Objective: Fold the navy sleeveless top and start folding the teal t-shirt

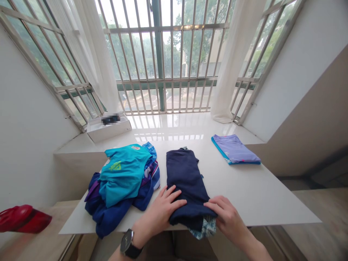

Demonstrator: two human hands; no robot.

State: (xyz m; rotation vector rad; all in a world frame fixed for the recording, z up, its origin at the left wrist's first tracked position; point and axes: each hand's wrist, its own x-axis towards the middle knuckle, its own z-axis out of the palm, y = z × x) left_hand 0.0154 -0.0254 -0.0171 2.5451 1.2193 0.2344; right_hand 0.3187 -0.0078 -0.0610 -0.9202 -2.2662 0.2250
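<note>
A dark navy garment [186,177], folded into a long strip, lies on the white table in front of me. Patterned blue-green fabric [205,227] pokes out at its near end, which hangs slightly over the table's front edge. My left hand [165,206], with a black watch on the wrist, rests with fingers spread on the garment's left side. At the near right corner, my right hand [225,214] pinches the navy cloth between thumb and fingers. To the left is a loose heap of clothes topped by a turquoise shirt [125,172].
Folded lavender and blue clothes [235,149] lie at the table's [261,195] back right. An open white box [108,128] with a blurred dark item stands on the sill at left. A red cap [25,218] sits lower left. Barred windows and white curtains [225,72] close off the back.
</note>
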